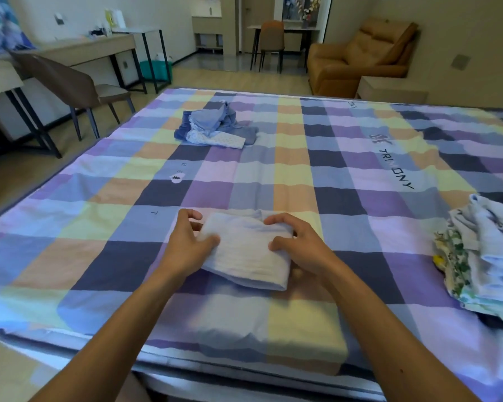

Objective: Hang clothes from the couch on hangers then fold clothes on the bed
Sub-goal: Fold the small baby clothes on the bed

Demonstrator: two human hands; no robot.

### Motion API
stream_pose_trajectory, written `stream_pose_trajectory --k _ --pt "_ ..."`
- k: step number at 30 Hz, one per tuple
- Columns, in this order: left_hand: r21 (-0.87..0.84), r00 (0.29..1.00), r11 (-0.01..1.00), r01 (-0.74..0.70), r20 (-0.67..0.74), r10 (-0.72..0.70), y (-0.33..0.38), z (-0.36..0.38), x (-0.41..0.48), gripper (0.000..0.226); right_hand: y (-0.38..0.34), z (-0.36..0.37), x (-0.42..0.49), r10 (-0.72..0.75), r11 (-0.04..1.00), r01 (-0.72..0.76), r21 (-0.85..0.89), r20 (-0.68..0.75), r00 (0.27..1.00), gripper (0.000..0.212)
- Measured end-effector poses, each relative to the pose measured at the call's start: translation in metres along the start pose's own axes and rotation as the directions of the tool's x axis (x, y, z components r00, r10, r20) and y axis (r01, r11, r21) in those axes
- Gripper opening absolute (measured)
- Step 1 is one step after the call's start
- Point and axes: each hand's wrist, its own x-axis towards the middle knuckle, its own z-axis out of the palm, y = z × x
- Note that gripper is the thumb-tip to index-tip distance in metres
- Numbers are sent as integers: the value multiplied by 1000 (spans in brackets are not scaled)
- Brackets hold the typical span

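The left hand (186, 242) grips the left edge of the folded pale-white cotton cloth (247, 253), and the right hand (298, 246) grips its right edge. The cloth lies on the pastel-checked bed (302, 169) near its front edge, well apart from a heap of blue clothes (215, 126) and a floral pile (476, 256).

Bed (302, 169): folded cloth (247, 253), blue pile (215, 126), floral pile (482, 256)

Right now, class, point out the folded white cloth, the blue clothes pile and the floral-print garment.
folded white cloth (246, 255): head view, flat top face.
blue clothes pile (212, 123): head view, topmost garment.
floral-print garment (457, 258): head view, leafy left edge.
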Motion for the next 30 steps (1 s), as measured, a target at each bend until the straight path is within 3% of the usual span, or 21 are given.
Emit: stream_pose_trajectory --k 3,6,9,12,15,17,20,21,22,24,26,27,30 --pt "-51 994 993 -110 -1 110 18 21 -10 41 -13 -33 -32 -31 998 33 45 -41 999 37" --pt "-84 944 942 -323 44 328 72 61 -8 40 -24 -88 -76 -83 991 100 88 -175 981 39" --pt "-150 816 834 -531 173 551 149 128 -2 32 -28 -151 -126 -77 982 141 126 -417 906 34" --pt "-257 664 740 -621 329 672 229 208 -4 21 -20 -205 -169 -91 986 161 45 -662 744 28" --pt "-333 471 628 -704 442 763 290 289 -8 19 -1 -249 -198 -57 991 127 29 -785 617 27" --pt "-289 430 612 -736 498 753 309 338 -7 21 16 -268 -207 -7 998 51 29 -807 591 27" --pt "-152 468 657 -738 586 661 307 393 -12 21 45 -289 -215 29 986 -148 -75 -801 598 22" --pt "-30 485 619 -784 593 643 298 395 -11 22 48 -288 -214 31 950 -260 -175 -773 634 20" --pt "101 472 518 -849 585 660 291 394 -12 25 49 -287 -214 34 876 -382 -294 -752 658 23" --pt "152 374 350 -924 547 749 283 388 -20 28 45 -292 -217 -46 714 -532 -456 -788 614 35" --pt "24 260 306 -952 596 760 277 376 -32 35 35 -302 -212 -284 694 -452 -560 -790 543 40" --pt "-7 227 307 -952 655 721 273 370 -37 46 32 -309 -207 -371 713 -349 -608 -749 549 42" --pt "74 234 330 -941 847 478 258 359 -44 94 35 -327 -181 -348 762 -106 -639 -542 765 52"
